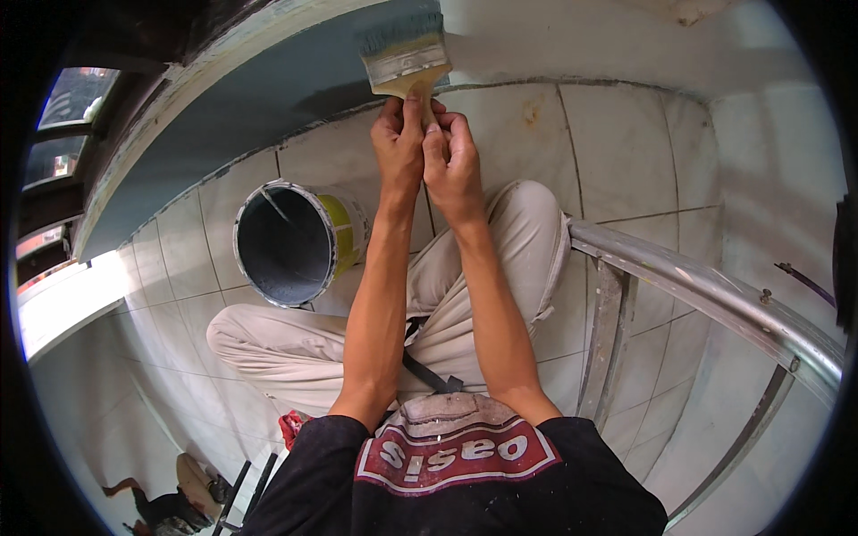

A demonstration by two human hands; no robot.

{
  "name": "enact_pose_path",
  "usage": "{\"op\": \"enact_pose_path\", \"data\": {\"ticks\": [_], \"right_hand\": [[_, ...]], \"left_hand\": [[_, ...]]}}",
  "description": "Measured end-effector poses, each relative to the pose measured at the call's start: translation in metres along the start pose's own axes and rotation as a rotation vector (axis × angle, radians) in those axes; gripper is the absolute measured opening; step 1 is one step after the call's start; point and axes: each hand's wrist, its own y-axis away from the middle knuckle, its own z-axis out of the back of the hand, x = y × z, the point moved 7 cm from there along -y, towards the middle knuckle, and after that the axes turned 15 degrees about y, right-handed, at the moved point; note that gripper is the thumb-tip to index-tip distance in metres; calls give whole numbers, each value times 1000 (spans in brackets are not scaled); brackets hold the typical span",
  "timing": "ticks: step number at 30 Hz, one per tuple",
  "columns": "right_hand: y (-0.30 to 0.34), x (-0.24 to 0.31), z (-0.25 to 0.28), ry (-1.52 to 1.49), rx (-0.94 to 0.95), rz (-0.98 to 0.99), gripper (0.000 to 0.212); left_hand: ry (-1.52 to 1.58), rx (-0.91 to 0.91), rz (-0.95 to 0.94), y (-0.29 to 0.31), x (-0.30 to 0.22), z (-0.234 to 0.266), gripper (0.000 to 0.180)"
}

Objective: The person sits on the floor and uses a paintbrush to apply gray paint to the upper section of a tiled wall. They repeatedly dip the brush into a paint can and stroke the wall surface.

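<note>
A wide paintbrush (407,64) with a yellowish wooden handle points away from me, its bristles dark with grey-blue paint. My left hand (399,145) closes around the handle just below the metal band. My right hand (454,168) is wrapped around the handle's lower end, beside the left. The bristles are at the low wall, where grey-blue paint (259,103) meets an unpainted pale stretch (554,45); whether they touch it I cannot tell. Left of my forearms stands an open paint bucket (338,234) coated inside with grey-blue paint, a thin stick or drip showing at its rim.
I sit cross-legged on pale floor tiles (518,134). A metal ladder (706,286) lies or leans close on my right, beside a pale wall (769,170). Window openings (76,98) are at the far left. Behind me at lower left is a person or dark clothing, partly seen.
</note>
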Motion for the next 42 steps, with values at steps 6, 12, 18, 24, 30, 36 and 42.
{"op": "enact_pose_path", "data": {"ticks": [6, 12, 18, 24, 30, 36, 42], "right_hand": [[6, -42, -10, 118, -51, -54, 37], [12, -65, -20, 210, -21, -268, 44], [18, -74, -25, 276, 4, -333, 49], [25, -80, -22, 301, -79, -327, 44], [15, -59, -23, 307, -64, -303, 42], [-2, -17, -21, 289, -117, -179, 38], [4, 42, -17, 210, -178, -8, 33]], "left_hand": [[-95, -33, 88, 3, 35, 31, 36], [-69, -129, 272, 6, 72, 65, 37], [-85, -183, 360, 14, 87, 82, 35], [-60, -170, 423, 20, 89, 76, 33], [-104, -113, 317, 6, 76, 71, 35], [-56, -42, 174, -9, 30, 38, 36], [-56, -41, 91, -10, -19, 14, 36]]}}
